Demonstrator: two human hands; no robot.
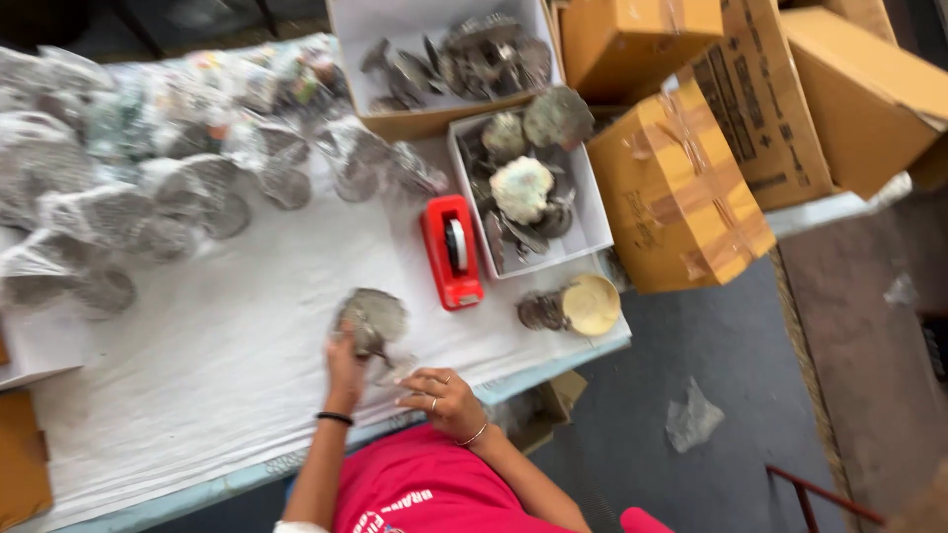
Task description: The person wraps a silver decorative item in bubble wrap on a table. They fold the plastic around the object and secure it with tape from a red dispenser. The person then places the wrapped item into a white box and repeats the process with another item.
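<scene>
Left hand [345,373] grips metal piece [371,321] — table-top.

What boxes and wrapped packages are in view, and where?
Brown cardboard boxes: taped, stacked right of the table.
Open white box: near the red tape dispenser, holding grey metal pieces.
Second open box: top centre, similar pieces.
Clear-wrapped bundles: far left, piled.

A round, dull grey metal ornament [371,321] lies on the white-covered worktop [227,365] near its front edge, a little left of the red tape dispenser. It looks like a flat, leaf- or shell-shaped disc with a mottled, tarnished surface, tilted slightly on its near edge. Just in front of it sits a scrap of clear wrapping [395,370], crumpled, blurred and hard to make out.
</scene>
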